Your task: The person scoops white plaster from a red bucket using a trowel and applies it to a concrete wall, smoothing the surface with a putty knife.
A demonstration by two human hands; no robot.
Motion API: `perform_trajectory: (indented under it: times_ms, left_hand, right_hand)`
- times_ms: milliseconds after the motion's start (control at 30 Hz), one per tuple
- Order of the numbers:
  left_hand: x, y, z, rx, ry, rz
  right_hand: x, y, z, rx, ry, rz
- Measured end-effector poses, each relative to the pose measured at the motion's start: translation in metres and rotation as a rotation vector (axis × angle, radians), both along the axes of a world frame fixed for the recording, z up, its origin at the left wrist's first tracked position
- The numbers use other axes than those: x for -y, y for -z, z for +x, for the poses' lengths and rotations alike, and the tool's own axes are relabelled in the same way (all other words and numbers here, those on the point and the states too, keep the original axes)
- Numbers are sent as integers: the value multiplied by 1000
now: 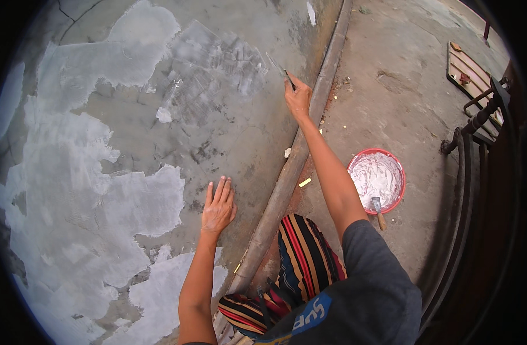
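My right hand (298,99) grips a thin-bladed putty knife (287,76), its blade slanting up and left against the grey wall (246,138). The wrapped fingers hide most of its handle. Lower down, my left hand (218,208) lies flat on bare wall with its fingers stretched out, holding nothing. White putty (125,201) covers large uneven patches to the left of that hand. A thinner, scraped smear (217,63) lies left of the knife, with a small white lump (164,115) below it.
A red-rimmed basin (402,195) of white putty stands on the concrete floor at the right. A wooden-handled scraper (379,213) rests on its near rim. A rounded ledge (286,190) runs along the wall's foot. Dark metal furniture (476,122) stands at far right.
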State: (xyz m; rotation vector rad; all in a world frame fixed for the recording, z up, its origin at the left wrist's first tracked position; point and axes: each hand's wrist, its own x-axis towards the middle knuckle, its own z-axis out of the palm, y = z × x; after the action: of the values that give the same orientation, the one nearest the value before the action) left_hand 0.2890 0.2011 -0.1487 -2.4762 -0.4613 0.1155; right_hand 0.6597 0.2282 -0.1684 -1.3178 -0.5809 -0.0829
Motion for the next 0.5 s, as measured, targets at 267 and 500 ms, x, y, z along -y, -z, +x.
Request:
perform_trajectory:
  times_ms: [267,500]
  left_hand:
    - [0,4,1,0,-2,16]
    - [2,-3,1,-15,-14,2]
  right_hand:
    - [-16,31,-53,98,-120,-28]
    - [7,17,33,14,-158,-94]
